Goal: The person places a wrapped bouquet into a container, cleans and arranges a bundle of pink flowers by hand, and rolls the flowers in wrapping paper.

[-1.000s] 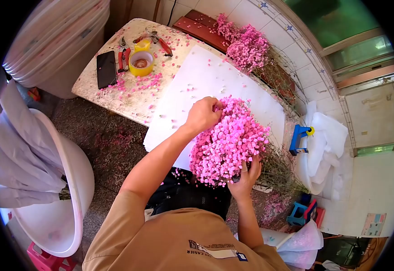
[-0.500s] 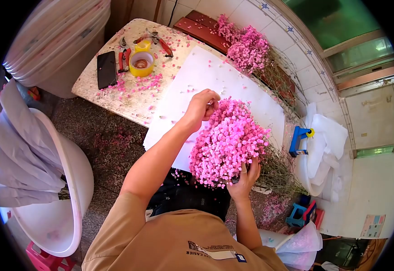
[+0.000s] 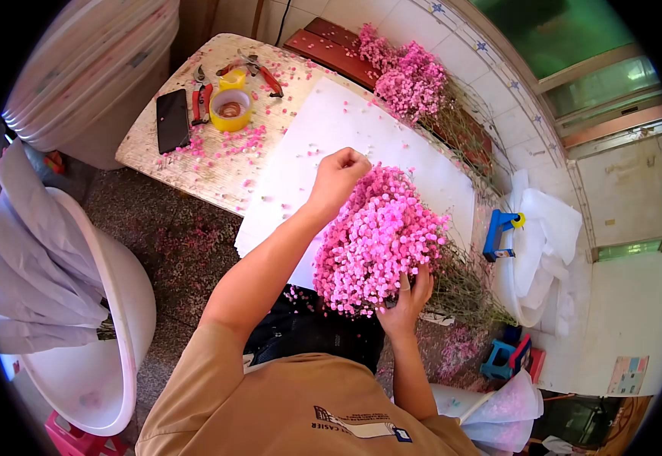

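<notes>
A full bunch of pink baby's breath point(image 3: 376, 239) is in front of my body, its dense flower heads facing up toward me. My right hand point(image 3: 407, 305) grips it from below on the right, its fingers partly hidden behind the blossoms. At the bunch's upper left edge is my left hand point(image 3: 341, 178), fingers curled closed; I cannot make out whether anything is inside them. White paper sheets point(image 3: 426, 163) lie under and behind the bunch, dotted with loose pink florets.
The worn table point(image 3: 148, 163) holds a phone point(image 3: 172, 121), yellow tape point(image 3: 230, 111), red-handled pruners point(image 3: 201, 104) and pliers point(image 3: 270, 80). More pink flowers point(image 3: 414, 83) lie at the back. Cut stems point(image 3: 467, 292) are at right, beside a blue tape dispenser point(image 3: 500, 235). A white tub point(image 3: 129, 304) stands left.
My left hand has turned slightly and lifted a little from the flower heads, its fingers more curled. The bunch remains in my right hand, and the whole view has shifted slightly.
</notes>
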A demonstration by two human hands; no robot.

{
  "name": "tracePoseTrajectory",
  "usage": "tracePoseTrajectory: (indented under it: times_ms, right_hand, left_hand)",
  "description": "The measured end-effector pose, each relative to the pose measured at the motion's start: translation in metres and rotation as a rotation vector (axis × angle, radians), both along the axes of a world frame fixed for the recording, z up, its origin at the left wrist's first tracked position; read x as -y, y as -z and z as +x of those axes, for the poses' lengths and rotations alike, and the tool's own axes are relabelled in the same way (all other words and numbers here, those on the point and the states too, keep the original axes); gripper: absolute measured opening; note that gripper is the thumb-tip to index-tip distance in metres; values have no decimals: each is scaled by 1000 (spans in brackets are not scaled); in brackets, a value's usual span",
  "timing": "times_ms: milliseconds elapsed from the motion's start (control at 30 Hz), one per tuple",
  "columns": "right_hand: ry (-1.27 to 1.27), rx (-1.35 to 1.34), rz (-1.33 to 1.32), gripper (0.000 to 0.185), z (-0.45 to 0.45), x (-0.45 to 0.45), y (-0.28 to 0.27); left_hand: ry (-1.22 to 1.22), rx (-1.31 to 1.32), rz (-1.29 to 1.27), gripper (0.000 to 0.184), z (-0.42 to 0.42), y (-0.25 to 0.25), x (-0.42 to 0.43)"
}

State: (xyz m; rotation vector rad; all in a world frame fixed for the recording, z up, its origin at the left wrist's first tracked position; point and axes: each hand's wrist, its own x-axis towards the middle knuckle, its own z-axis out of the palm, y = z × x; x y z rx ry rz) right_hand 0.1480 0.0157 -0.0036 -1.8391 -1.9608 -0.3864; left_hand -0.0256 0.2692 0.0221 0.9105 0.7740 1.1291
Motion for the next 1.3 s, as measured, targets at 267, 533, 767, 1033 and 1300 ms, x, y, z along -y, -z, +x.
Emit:
tracePoseTrajectory:
  times_ms: [267,533,767,1033,1300]
  right_hand:
    - [9,-1,19,75,0,0,3]
    - [16,-1,26,79,-2,-1,2]
    - [13,-19,15,82,-3,0,1]
    - [10,-26,28,77,-3,0,2]
    - [16,-41,52,73,-7,-2,-1]
  left_hand:
    - [287,-223,195,14,-14,-15,20]
    - [31,-523,433,19,0,-19,23]
    - [14,-591,541,12,9,-13,14]
    - [195,167,-62,7,-32,-33,33]
    - [359,-65,221,24,-61,-64,99]
